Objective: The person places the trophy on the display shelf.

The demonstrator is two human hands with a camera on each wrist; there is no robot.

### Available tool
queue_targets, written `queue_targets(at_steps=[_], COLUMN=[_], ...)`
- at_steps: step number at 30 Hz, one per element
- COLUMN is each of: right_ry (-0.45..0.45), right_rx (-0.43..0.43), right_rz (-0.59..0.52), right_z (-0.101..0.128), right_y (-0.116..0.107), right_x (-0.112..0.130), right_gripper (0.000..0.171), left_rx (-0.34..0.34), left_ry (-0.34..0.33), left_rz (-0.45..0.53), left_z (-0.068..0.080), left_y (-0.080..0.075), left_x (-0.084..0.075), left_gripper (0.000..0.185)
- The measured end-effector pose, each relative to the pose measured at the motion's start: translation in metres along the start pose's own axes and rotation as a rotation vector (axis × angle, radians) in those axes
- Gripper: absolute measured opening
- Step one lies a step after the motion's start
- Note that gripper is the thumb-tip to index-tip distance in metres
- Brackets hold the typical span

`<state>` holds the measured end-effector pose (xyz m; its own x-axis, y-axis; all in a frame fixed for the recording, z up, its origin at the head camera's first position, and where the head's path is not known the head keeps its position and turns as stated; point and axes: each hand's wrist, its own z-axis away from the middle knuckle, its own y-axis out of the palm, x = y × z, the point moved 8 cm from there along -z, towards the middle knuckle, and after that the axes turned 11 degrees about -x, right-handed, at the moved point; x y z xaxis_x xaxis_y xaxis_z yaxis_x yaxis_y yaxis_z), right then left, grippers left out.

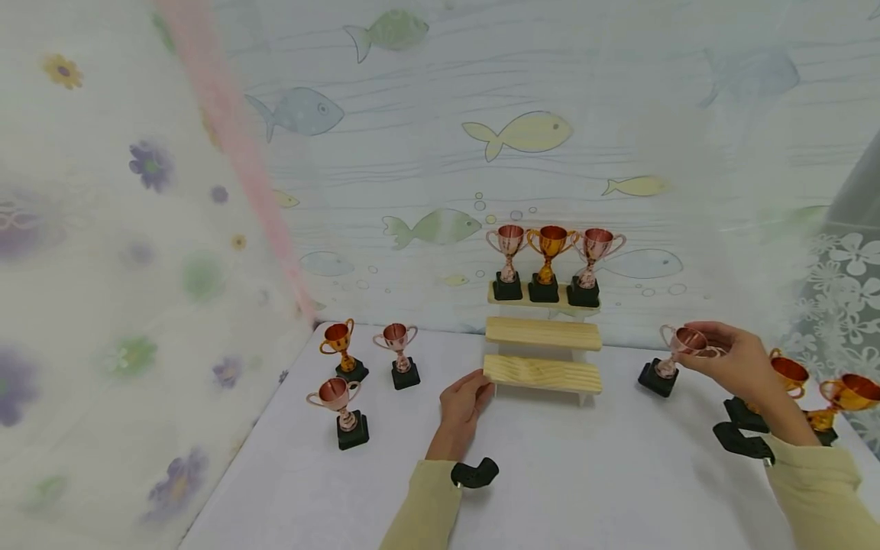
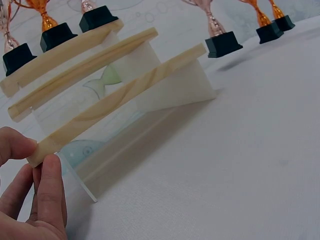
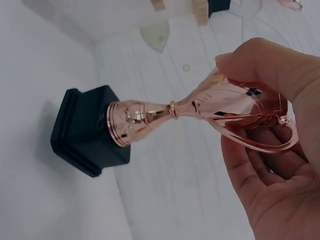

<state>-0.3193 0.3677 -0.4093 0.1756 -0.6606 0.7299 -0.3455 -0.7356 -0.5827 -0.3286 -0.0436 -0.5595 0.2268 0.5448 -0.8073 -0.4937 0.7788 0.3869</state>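
My left hand (image 1: 462, 409) pinches the left end of the lowest wooden step of a small three-step display stand (image 1: 543, 373), thumb above and fingers beneath. On the stand's top step, two rose-gold trophy cups and a gold one (image 1: 548, 248) stand in a row; the middle and lowest steps are bare. To the right of the stand, my right hand (image 1: 736, 363) holds a rose-gold trophy cup (image 3: 200, 107) by its bowl, thumb on one side and fingers on the other. Its black base (image 3: 85, 131) points down, close over the white table.
On the left of the table stand a gold trophy (image 1: 338, 340) and two rose-gold trophies (image 1: 396, 340). Two gold trophies (image 1: 852, 391) stand at the far right, partly behind my right forearm. A fish-patterned curtain (image 1: 412, 153) hangs behind the stand.
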Motion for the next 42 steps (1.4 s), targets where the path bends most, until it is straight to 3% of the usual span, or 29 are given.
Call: queue_targets(at_steps=[17, 24, 28, 42], right_ry=[-0.026, -0.051, -0.058, -0.136], right_rx=[-0.149, -0.237, -0.260, -0.215], right_rz=[-0.208, -0.216, -0.261, -0.525], right_z=[0.019, 0.023, 0.024, 0.024], right_y=[0.014, 0.018, 0.020, 0.044], right_x=[0.022, 0.035, 0.044, 0.084], right_gripper=[0.053, 0.064, 0.060, 0.056], left_rx=[-0.008, -0.007, -0.009, -0.004], left_ry=[0.004, 0.002, 0.001, 0.004], left_rz=[0.009, 0.006, 0.007, 0.015], left_z=[-0.001, -0.002, -0.002, -0.002], left_y=[0.002, 0.001, 0.001, 0.002], left_x=[-0.002, -0.001, -0.001, -0.001], left_gripper=[0.034, 0.034, 0.034, 0.034])
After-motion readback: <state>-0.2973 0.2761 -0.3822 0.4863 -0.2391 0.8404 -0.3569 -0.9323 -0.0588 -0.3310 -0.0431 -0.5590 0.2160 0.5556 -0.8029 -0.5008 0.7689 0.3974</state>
